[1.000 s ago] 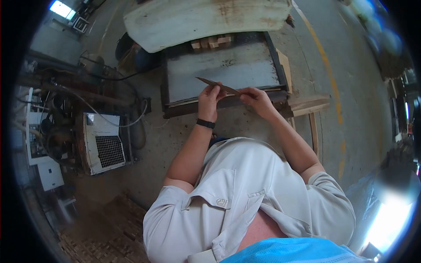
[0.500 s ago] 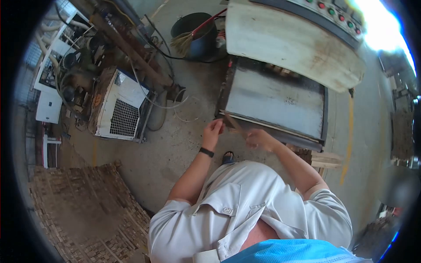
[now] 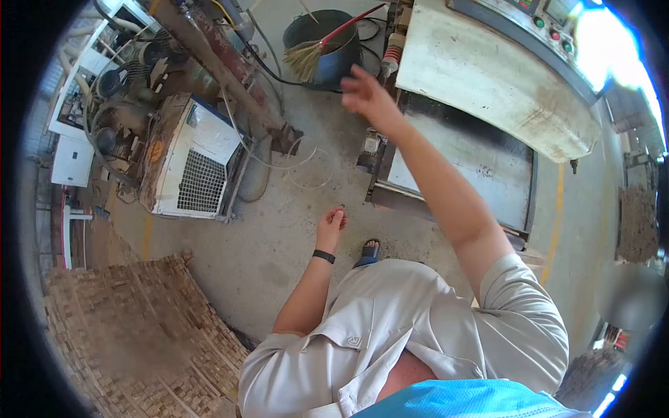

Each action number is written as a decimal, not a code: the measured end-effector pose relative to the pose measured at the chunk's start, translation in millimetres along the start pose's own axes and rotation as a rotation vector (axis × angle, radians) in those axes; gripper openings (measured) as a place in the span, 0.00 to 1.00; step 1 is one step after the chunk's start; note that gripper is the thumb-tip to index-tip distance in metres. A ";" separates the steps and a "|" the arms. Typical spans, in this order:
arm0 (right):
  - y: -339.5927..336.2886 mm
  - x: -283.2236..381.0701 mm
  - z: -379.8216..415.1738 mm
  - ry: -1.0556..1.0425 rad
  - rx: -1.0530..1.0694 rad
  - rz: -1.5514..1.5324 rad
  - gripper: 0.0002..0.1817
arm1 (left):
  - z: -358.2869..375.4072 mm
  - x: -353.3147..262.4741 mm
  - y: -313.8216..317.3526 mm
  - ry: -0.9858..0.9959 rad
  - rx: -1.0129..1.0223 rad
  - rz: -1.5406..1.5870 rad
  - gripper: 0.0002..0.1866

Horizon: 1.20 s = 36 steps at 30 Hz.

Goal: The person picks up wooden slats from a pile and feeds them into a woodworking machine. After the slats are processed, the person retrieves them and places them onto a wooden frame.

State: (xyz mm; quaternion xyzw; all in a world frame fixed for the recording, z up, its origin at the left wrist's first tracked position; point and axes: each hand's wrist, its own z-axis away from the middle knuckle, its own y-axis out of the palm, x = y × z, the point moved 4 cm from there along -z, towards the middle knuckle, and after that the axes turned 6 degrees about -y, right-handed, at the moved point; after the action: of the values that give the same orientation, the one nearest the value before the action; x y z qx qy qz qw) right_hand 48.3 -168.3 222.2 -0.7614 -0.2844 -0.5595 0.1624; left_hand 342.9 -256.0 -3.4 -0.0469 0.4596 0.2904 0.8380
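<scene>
Open concrete floor [image 3: 279, 244] is left between the grilled cabinet [image 3: 191, 171] and the machine bed [image 3: 467, 167]. Passage ahead is blocked by the bucket [image 3: 327, 42] with its broom [image 3: 306, 59]; stacked wood blocks [image 3: 132, 334] crowd the left.

Machine bed [image 3: 460, 164] ahead and right of the person, curved cover [image 3: 488, 76] over its far end, control panel [image 3: 557, 21] behind that. Bucket [image 3: 324, 45] with broom [image 3: 306, 59] in it on the floor, left of the cover. Right hand [image 3: 366, 94] raised just before the bucket. Left hand [image 3: 331, 226] low over the floor, left of the bed's near corner. Grilled box unit [image 3: 198, 171] further left; stacked wood blocks [image 3: 139, 334] at near left
</scene>
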 end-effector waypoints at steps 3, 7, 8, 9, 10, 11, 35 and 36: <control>-3.5 -50.0 76.4 0.303 0.103 0.036 0.38 | -15.1 6.8 8.9 -0.029 0.064 -0.056 0.13; -39.1 -107.7 204.9 0.537 -0.014 0.102 0.33 | -18.2 3.8 30.2 -0.074 0.181 -0.126 0.13; -51.0 -109.6 235.2 0.606 -0.042 0.129 0.33 | -21.7 5.6 34.3 -0.084 0.197 -0.140 0.13; -61.3 -108.1 265.0 0.612 -0.074 0.126 0.33 | -26.3 9.6 40.1 -0.089 0.231 -0.185 0.13; -72.5 -106.2 296.5 0.664 -0.158 0.082 0.32 | -29.5 14.9 47.6 -0.093 0.273 -0.235 0.13; -83.1 -103.3 325.8 0.712 -0.253 0.039 0.31 | -32.6 20.5 54.8 -0.105 0.316 -0.263 0.13; 254.7 -66.3 1088.5 1.621 -1.261 0.238 0.22 | 238.7 268.8 278.5 -0.374 1.273 -0.937 0.11; 267.2 -59.0 1095.2 1.642 -1.242 0.290 0.22 | 256.6 277.6 280.7 -0.395 1.287 -0.989 0.13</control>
State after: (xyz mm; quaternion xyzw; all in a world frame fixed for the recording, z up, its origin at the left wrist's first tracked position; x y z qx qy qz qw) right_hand 1032.0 226.3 -166.3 -0.1225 0.3461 -0.9289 -0.0490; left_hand 498.3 187.9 -24.8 0.2964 0.3066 -0.4274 0.7972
